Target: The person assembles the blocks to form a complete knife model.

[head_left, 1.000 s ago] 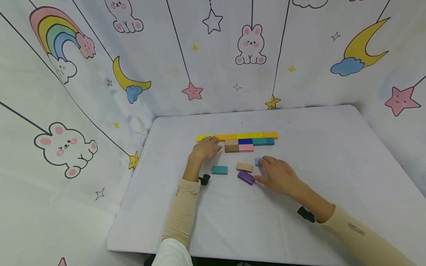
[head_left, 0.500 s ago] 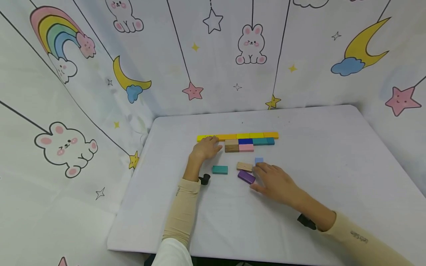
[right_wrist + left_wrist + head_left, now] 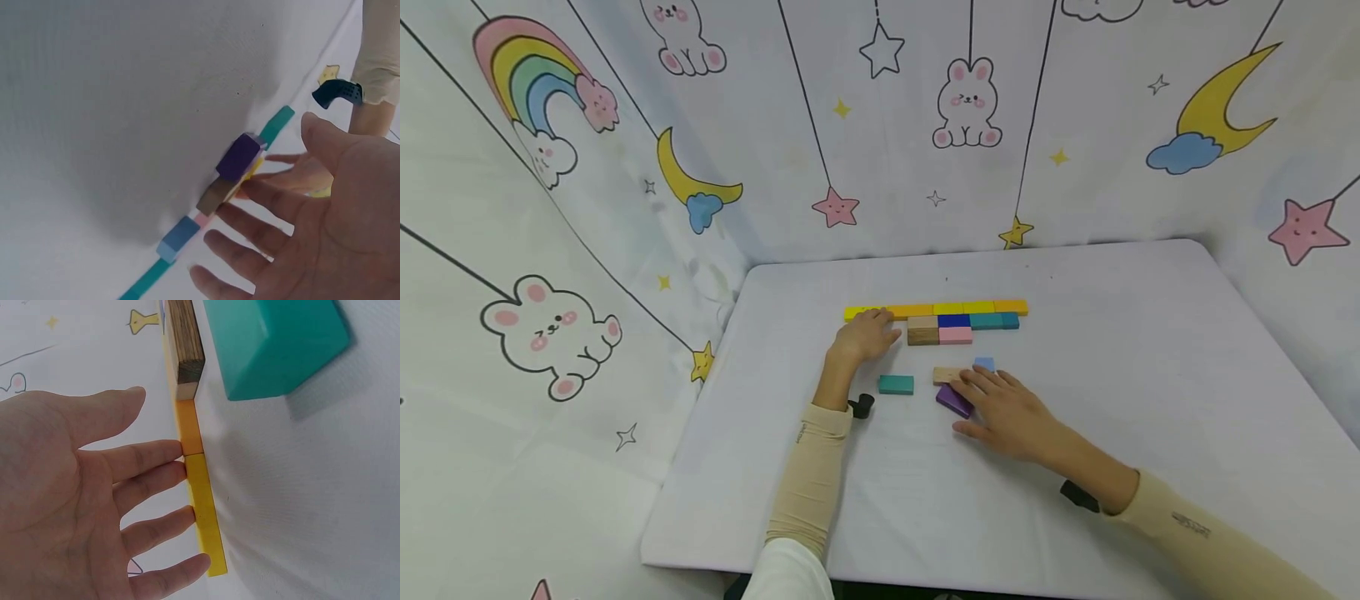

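Note:
My left hand rests its outstretched fingertips against a yellow block and the adjoining orange block, at the left of a long yellow-and-orange row. Fingers spread, my right hand is over a pale wooden block and a purple block; whether it touches either I cannot tell. It covers part of both in the head view. Just beyond its fingers lies a light blue block. Between the hands, a teal block lies alone.
Against the long row's near side sit a dark blue block, teal blocks and a brown wooden block. A pink block is beside the brown one. All lie on a white-covered table before a patterned cloth backdrop.
My right hand has moved left from the light blue block to the pale wooden and purple blocks, uncovering the light blue one. The left hand has stayed in place.

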Available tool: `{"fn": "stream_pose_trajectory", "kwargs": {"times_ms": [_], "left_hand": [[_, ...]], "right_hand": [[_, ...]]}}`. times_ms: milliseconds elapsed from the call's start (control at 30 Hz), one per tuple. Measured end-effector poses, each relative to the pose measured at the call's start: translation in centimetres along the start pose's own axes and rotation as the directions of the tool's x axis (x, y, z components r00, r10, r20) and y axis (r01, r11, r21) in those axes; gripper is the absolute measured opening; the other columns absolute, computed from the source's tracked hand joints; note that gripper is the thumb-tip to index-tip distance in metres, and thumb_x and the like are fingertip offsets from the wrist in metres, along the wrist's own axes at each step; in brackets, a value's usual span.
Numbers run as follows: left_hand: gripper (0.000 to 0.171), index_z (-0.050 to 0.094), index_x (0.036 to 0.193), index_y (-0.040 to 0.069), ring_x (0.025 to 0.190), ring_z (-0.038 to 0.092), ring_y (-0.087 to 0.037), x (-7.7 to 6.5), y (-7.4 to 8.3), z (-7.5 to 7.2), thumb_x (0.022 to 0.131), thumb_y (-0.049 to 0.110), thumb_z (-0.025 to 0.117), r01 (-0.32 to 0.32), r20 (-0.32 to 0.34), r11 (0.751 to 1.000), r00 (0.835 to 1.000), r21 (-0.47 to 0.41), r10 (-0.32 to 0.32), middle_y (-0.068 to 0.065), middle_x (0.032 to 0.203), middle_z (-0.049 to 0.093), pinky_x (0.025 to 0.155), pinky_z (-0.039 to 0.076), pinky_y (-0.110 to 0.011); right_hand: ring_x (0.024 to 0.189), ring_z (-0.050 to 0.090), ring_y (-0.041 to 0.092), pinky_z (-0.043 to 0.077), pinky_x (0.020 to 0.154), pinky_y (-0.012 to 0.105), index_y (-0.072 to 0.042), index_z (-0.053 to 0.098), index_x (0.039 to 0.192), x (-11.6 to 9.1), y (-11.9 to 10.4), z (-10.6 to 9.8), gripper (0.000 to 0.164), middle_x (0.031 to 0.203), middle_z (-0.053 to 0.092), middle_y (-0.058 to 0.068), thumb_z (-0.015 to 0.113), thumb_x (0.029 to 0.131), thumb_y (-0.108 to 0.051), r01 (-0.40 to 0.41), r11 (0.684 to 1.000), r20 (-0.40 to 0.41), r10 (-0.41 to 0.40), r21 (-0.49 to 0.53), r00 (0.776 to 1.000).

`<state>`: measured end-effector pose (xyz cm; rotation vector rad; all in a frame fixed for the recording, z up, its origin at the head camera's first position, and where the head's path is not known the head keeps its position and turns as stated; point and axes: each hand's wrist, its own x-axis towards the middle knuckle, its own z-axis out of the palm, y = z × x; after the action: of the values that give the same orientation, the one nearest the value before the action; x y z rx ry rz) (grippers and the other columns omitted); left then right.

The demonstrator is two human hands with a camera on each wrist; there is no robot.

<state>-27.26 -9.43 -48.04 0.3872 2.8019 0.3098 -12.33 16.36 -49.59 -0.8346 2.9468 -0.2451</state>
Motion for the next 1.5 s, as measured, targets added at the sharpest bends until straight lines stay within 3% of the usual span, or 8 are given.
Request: {"fn": "stream_pose_trajectory", "kwargs": {"times_ms": [433,1500], "left_hand": [[0.057,0.045,0.159,0.016,0.154,0.034,-0.03,0.1,-0.1,0.0,0.111,0.046,0.046,0.003,0.002,1.0,1.0,0.005,-0.003,-0.008,0.167,0.037,0.121,0.037,-0.053],[0.057,0.045,0.159,0.015,0.153,0.035,-0.03,-0.3,-0.2,-0.1,0.111,0.046,0.046,0.0,-0.005,1.0,1.0,-0.004,0.0,-0.009,0.166,0.039,0.12,0.037,-0.052]], "right_hand": [[0.149,0.041,0.039,0.03,0.12,0.066,-0.009,0.056,0.151,1.4,0.2,0.0,0.071,0.156,0.051,0.017,0.067,0.098,-0.056,-0.015,0.999,-0.051,0.013,-0.036,0.999],[0.15,0.038,0.041,0.028,0.12,0.068,-0.007,0.05,0.154,3.0,1.6,0.0,0.075,0.16,0.045,0.019,0.064,0.1,-0.056,-0.105,0.992,-0.009,0.104,-0.068,0.995]]}}
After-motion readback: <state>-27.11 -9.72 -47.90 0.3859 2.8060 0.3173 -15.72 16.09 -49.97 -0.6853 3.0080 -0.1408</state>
